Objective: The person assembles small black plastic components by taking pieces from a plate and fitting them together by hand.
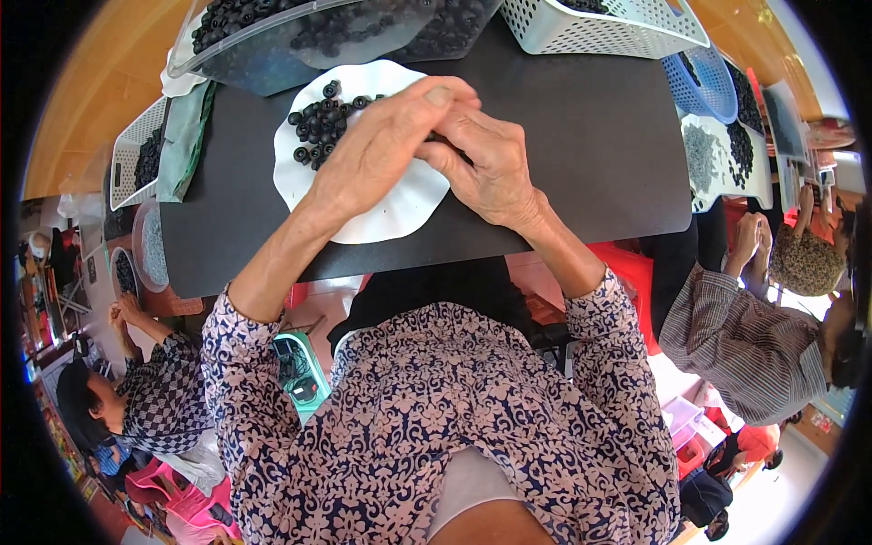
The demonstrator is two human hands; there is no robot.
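A white wavy-edged plate [381, 222] lies on the dark tabletop before me, with a pile of small round black parts [320, 125] on its left side. Some of these parts show a hole or ring at one end. Over the plate's right side my two hands meet. My left hand [386, 136] has its fingers curled and pressed against my right hand [490, 168], whose fingers are bent inward with the thumb toward the left palm. Whatever lies between the fingers is hidden.
A clear bin [272, 68] full of black parts stands at the far edge, beside a white perforated basket [609, 36]. At right are a blue basket [699, 86] and a white tray [727, 173] with grey and black pieces. Green cloth [186, 136] hangs at left. People sit on both sides.
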